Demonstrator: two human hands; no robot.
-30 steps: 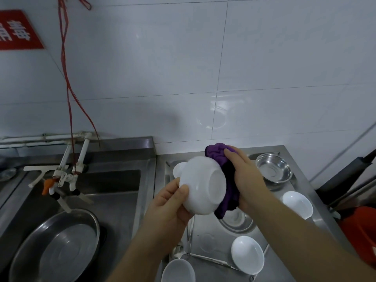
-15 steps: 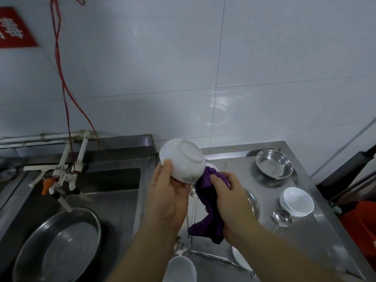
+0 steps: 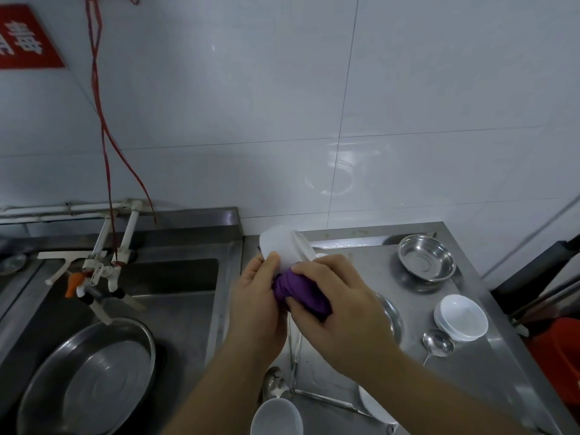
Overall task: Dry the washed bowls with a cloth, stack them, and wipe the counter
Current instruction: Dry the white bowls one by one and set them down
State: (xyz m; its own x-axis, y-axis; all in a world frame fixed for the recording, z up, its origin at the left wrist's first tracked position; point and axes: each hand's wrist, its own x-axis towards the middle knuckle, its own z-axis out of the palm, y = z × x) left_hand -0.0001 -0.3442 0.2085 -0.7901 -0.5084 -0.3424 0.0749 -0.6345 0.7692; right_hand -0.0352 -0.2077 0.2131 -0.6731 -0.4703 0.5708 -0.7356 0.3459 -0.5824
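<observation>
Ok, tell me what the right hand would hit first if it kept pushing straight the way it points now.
Most likely the white bowl: the right hand grips the purple cloth and points up-left at it. The left hand holds that bowl; depth is unclear.

White bowl, purple cloth, silver steel counter, red sign with white characters.

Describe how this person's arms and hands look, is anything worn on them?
Both forearms are bare as far as the frame shows, with no sleeves in view. The left hand and right hand wear no gloves, and no rings, watch or bracelet show.
</observation>
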